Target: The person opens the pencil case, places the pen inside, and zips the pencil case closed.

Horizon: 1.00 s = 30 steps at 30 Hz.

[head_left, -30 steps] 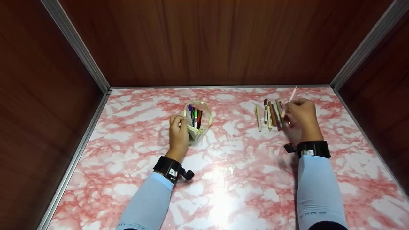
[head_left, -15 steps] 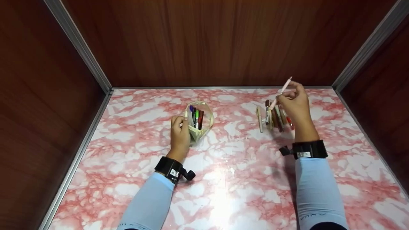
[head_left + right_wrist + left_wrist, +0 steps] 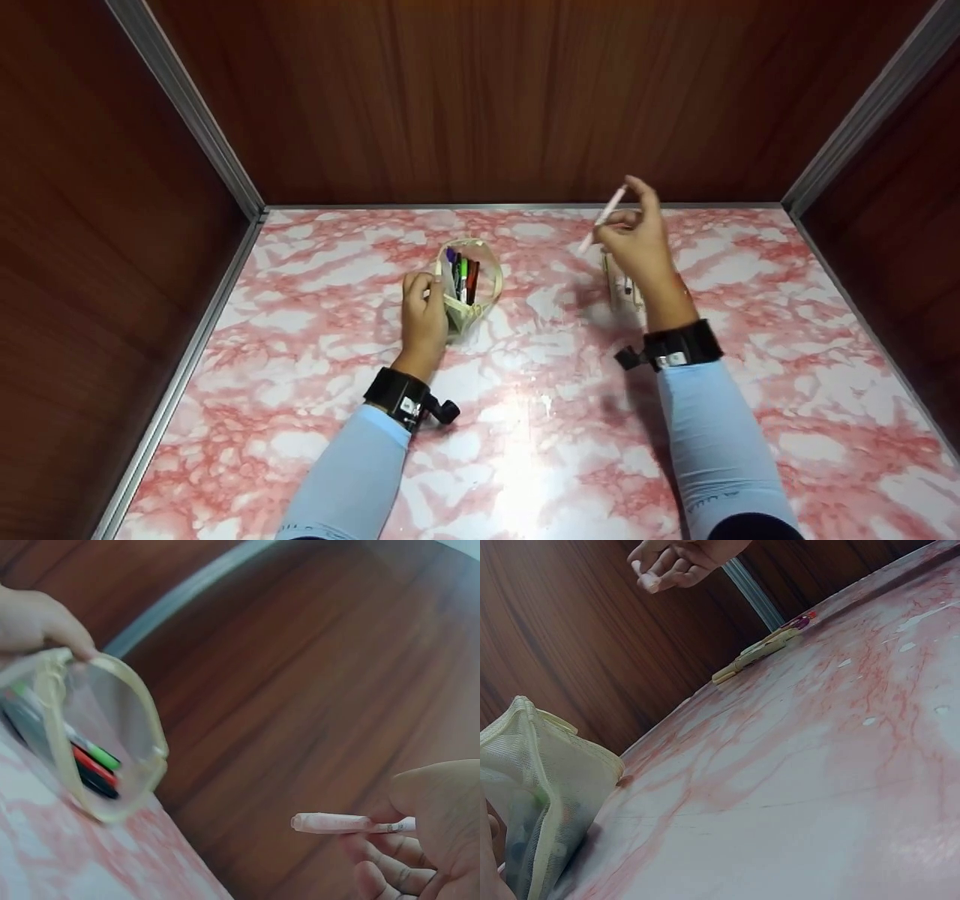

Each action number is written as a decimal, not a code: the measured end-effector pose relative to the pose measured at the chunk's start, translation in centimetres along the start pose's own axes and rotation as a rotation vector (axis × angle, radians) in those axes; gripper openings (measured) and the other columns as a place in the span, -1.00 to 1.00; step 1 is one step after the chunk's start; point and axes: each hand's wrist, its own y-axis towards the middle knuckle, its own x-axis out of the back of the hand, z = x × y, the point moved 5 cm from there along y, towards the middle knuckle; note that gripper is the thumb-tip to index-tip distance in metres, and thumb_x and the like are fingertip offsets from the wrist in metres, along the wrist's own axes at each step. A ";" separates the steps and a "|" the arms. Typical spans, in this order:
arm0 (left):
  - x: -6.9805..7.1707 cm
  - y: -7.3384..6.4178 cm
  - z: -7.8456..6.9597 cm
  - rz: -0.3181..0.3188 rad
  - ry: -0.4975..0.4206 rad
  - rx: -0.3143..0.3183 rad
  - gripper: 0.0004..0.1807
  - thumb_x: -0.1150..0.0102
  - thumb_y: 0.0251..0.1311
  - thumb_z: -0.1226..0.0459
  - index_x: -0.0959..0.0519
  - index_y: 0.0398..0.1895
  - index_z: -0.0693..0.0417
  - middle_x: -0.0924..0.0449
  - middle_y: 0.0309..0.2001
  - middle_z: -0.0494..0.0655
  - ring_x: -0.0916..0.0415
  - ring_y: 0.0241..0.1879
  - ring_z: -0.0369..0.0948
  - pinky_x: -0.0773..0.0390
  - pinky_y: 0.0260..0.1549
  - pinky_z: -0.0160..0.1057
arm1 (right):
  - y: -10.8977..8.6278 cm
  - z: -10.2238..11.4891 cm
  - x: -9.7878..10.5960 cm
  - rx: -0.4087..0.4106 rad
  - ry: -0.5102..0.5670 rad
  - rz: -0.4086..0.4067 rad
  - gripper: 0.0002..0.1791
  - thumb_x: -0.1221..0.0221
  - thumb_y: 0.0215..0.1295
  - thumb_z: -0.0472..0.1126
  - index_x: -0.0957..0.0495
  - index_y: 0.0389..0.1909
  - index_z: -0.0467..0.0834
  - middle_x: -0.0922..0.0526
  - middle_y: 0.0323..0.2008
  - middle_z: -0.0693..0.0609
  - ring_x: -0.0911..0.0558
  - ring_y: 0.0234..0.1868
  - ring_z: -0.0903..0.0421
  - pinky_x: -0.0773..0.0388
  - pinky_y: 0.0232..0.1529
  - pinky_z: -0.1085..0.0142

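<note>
My left hand (image 3: pixel 424 315) grips the near left side of a pale yellow mesh pencil pouch (image 3: pixel 459 324), which stands with its mouth open. Inside lean several pens and markers, among them a green-capped marker (image 3: pixel 105 757), a red one and a black one. Raised over the table, my right hand (image 3: pixel 637 244) pinches a pale pink pen (image 3: pixel 612 204) between thumb and fingers, its lower end slanting down to the left. In the right wrist view the pen (image 3: pixel 330 823) juts out past the fingertips, apart from the pouch.
Below the right forearm lie several loose pens (image 3: pixel 607 274), partly hidden by that hand. The left wrist view shows this pile (image 3: pixel 757 656) farther back on the red-and-white marbled table (image 3: pixel 525 420). Brown wood panels (image 3: pixel 480 105) with metal edging enclose the back and sides.
My right hand has lifted the pink pen from beside the loose pens and carried it left toward the pouch. The left hand and pouch have stayed in place.
</note>
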 end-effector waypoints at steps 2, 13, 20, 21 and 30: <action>0.0 0.0 0.0 -0.002 0.000 -0.009 -0.81 -0.14 0.66 0.28 -0.60 -0.19 0.19 -0.48 0.10 0.05 -0.50 0.13 -0.11 -0.60 0.06 -0.24 | -0.2 -0.1 -1.5 0.023 0.030 0.011 0.04 -0.24 0.26 -0.61 -0.16 0.76 -0.09 -0.73 -0.25 0.07 -0.79 -0.31 0.25 -0.79 -0.28 0.37; 0.3 0.0 -0.1 -0.010 0.006 -0.009 -0.78 -0.15 0.68 0.26 -0.60 -0.18 0.20 -0.48 0.08 0.04 -0.50 0.10 -0.13 -0.60 0.04 -0.28 | -1.6 -1.9 -10.4 -0.027 0.023 0.157 0.03 -0.34 0.22 -0.63 -0.20 0.68 -0.10 -0.78 -0.14 -0.20 -0.80 -0.33 0.16 -0.86 -0.25 0.23; 0.2 0.0 0.0 -0.004 -0.013 0.016 -0.79 -0.14 0.69 0.25 -0.61 -0.15 0.19 -0.48 0.12 0.02 -0.51 0.11 -0.12 -0.64 0.04 -0.26 | -3.2 -3.6 -15.0 -0.105 -0.012 0.254 0.04 -0.43 0.24 -0.60 -0.26 0.68 -0.02 -0.78 -0.21 -0.10 -0.81 -0.30 -0.01 -0.90 -0.16 0.00; 0.2 0.0 0.0 -0.005 -0.013 0.019 -0.79 -0.14 0.69 0.25 -0.62 -0.15 0.19 -0.49 0.13 0.02 -0.52 0.12 -0.12 -0.65 0.05 -0.26 | -3.4 -3.8 -15.5 -0.115 -0.022 0.259 0.03 -0.44 0.25 -0.59 -0.28 0.68 -0.03 -0.78 -0.20 -0.10 -0.80 -0.28 0.01 -0.90 -0.15 0.01; 0.3 0.1 -0.1 -0.006 0.027 0.018 -0.74 -0.12 0.72 0.18 -0.63 -0.13 0.18 -0.52 0.19 0.02 -0.54 0.21 -0.08 -0.58 0.26 -0.12 | -4.5 -4.3 -18.6 -0.148 -0.027 0.355 0.02 -0.44 0.27 -0.55 -0.27 0.75 -0.24 -0.88 -0.16 -0.31 -0.80 -0.35 0.18 -0.86 -0.25 0.24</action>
